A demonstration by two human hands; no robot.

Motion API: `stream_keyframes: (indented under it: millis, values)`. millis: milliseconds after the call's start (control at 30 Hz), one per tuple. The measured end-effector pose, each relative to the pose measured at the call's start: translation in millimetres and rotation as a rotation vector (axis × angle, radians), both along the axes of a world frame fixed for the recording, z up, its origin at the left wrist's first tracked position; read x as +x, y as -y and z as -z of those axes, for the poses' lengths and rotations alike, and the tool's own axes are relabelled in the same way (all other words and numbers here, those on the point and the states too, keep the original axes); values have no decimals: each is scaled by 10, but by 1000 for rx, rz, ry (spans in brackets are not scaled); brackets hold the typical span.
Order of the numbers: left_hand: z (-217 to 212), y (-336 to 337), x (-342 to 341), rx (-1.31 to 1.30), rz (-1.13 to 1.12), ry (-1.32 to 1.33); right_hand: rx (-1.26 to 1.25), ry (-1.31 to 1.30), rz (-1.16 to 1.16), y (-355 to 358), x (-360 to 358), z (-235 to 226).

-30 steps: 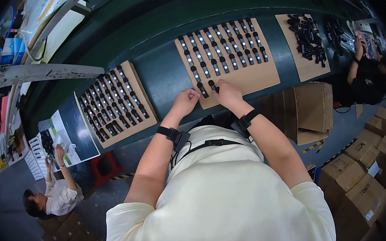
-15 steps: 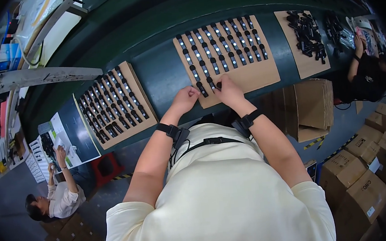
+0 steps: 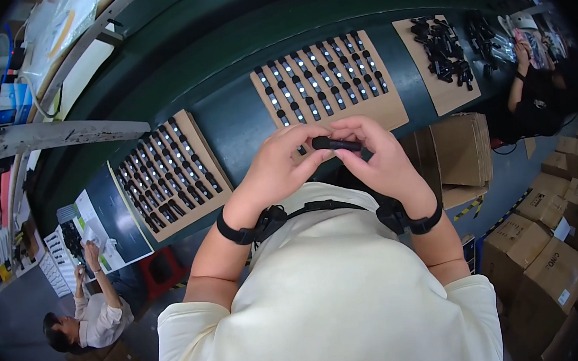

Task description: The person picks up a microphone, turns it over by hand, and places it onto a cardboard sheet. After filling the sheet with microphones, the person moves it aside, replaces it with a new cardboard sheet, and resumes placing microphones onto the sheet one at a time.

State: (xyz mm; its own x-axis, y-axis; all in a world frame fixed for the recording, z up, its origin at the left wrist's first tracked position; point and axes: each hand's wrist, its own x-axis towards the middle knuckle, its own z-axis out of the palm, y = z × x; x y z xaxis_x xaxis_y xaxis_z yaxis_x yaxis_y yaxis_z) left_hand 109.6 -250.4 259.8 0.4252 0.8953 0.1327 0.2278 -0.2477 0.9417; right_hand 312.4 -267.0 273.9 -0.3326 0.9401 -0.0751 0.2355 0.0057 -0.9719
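In front of my waist, both hands hold a small black wireless microphone (image 3: pixel 336 144) lying roughly level. The fingers of my left hand (image 3: pixel 279 166) pinch its rounded dark end. At its other end, my right hand (image 3: pixel 386 161) grips the body between thumb and fingers. Just beyond lies a cardboard sheet (image 3: pixel 383 110) with rows of similar microphones (image 3: pixel 321 78), most with a lit white spot. My hands hide part of the sheet's near edge and its nearest pieces.
Left on the green table stands another cardboard sheet (image 3: pixel 195 127) with rows of microphones. A third sheet (image 3: pixel 459 100) bears a loose heap of black pieces (image 3: pixel 440 47). Co-workers sit at left (image 3: pixel 97 321) and right (image 3: pixel 539 104). An open carton (image 3: pixel 463 150) stands beside the table.
Both hands have come back from the cardboard sheet toward my body and risen. One microphone is now held between them. The view has shifted slightly.
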Motion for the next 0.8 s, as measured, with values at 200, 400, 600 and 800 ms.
stream_keyframes:
  millis: [200,400,600,800]
  values:
    - [-311,22,-44,238,-21,83,69,-47,3,66,35,-426]
    - [-422,22,-25,412,-46,71,440,36,55,70,-26,-482]
    - [-496,16,-7,490,-47,54,626,101,79,61,-46,-505]
    - [-512,16,16,509,-36,43,706,111,84,61,-30,-476]
